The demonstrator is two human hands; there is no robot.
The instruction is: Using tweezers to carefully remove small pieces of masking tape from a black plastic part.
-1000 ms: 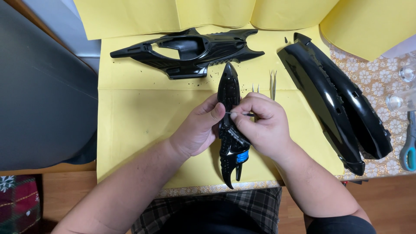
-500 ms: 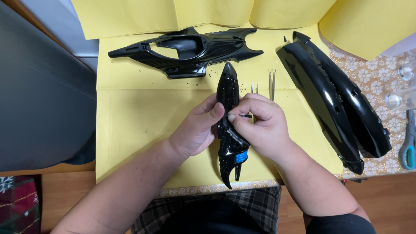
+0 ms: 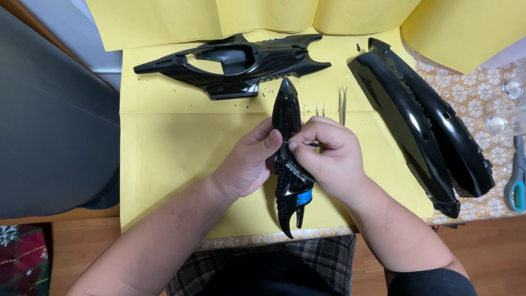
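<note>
At centre of the frame, both hands meet over a long black glossy plastic part [image 3: 289, 159] with a pointed tip, which lies lengthwise on the yellow paper sheet [image 3: 164, 148] w/ its tip toward the top. Left hand [image 3: 246, 164] is closed around the left side of this part, thumb pressed on its upper surface, so it grips and steadies it. Right hand [image 3: 331, 159] is closed in a pinch on a thin metal tool [image 3: 300, 143], probably fine tweezers or a pin, whose end touches the part just beside the left thumb. Compared w/ the pics from one sec. and half a sec. ago, almost nothing has changed: hands and part keep the same place, only the thin tool seems a little more level. I judge this as slow, fine work at one small spot, not a move to another piece. Near the bottom of the part a small blue piece [image 3: 306, 197] shows. At upper centre lies a black frame-like shell w/ openings [image 3: 230, 60]; at right, two long curved black covers [image 3: 422, 126] lie side by side. Spare tweezers [image 3: 342, 101] rest just above the right hand, and scissors w/ teal-grey handle [image 3: 516, 181] at far right edge.
</note>
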